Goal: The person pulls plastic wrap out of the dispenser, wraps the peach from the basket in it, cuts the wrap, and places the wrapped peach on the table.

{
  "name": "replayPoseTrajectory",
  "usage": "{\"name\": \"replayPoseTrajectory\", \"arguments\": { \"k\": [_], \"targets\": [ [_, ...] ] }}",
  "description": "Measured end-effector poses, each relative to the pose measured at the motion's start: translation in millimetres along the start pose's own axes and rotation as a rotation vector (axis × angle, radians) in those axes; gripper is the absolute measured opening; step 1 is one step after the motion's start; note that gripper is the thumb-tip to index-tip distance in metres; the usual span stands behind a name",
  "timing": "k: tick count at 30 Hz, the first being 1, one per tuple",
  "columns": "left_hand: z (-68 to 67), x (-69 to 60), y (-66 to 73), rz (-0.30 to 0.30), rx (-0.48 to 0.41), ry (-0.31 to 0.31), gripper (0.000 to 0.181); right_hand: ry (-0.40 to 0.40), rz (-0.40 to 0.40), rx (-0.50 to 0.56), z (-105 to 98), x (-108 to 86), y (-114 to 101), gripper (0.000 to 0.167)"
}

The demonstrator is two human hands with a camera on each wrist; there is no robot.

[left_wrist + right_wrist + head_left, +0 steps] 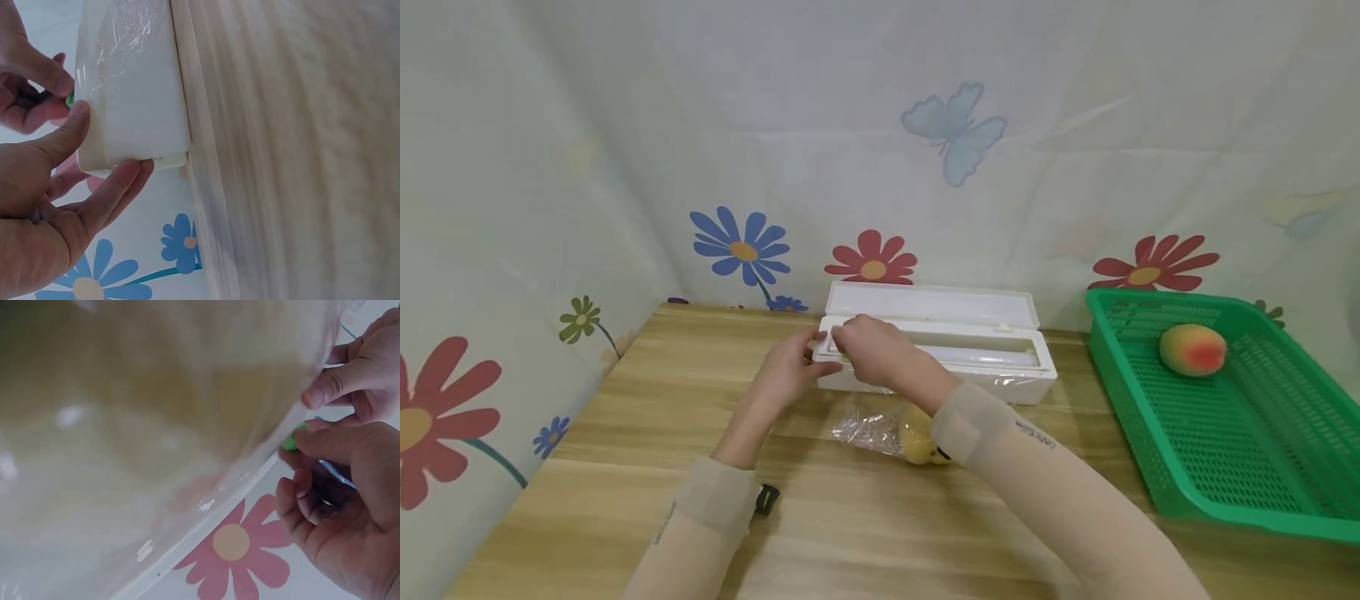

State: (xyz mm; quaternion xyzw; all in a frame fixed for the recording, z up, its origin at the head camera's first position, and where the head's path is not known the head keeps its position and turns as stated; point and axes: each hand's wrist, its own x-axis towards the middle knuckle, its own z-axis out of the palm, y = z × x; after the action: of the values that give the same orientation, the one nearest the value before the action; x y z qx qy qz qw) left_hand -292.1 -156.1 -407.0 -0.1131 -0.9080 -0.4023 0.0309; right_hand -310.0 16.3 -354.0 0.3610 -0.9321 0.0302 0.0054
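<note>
A white cling film dispenser (1022, 390) stands on the table with its lid (932, 304) raised and a film roll (977, 357) inside. My left hand (786, 367) holds its left end, thumb at the upper edge and fingers against the end wall. Beside it, my right hand (880, 354) pinches a small green piece (292, 439) between thumb and finger at the dispenser's edge. Clear film (867, 429) hangs over the front and spreads on the table. Partly hidden by the right forearm, a yellow rounded thing (916, 433) lies at the film; its kind cannot be told.
To the right, a green plastic basket (1123, 417) holds a peach (1191, 350). A floral curtain (820, 150) hangs right behind the wooden table (647, 433). A small black device (766, 498) sits at the left wrist.
</note>
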Motion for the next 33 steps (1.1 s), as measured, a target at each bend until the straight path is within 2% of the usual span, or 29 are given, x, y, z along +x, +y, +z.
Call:
{"name": "replayPoseTrajectory", "arguments": {
  "k": [7,13,21,27,33],
  "targets": [
    [1.4,0.7,0.5,0.004,0.031,0.018,0.051,-0.02,0.059,-0.01,-2,-12.5,12,0.015],
    [2.7,0.1,4.1,-0.012,0.03,0.0,0.055,-0.016,0.074,0.007,-3,-27.6,19,0.02],
    [-0.4,-1.1,4.0,-0.045,0.04,-0.003,0.056,0.037,0.119,0.017,-5,-55.5,38,0.026],
    [-3.2,-1.8,5.3,-0.051,0.048,-0.004,0.058,0.07,0.174,0.009,-6,-74.9,51,0.023],
    [0.1,-1.4,6.7,-0.059,0.015,-0.022,0.058,0.099,0.174,-0.001,-3,-89.9,60,0.022]
  ]
}}
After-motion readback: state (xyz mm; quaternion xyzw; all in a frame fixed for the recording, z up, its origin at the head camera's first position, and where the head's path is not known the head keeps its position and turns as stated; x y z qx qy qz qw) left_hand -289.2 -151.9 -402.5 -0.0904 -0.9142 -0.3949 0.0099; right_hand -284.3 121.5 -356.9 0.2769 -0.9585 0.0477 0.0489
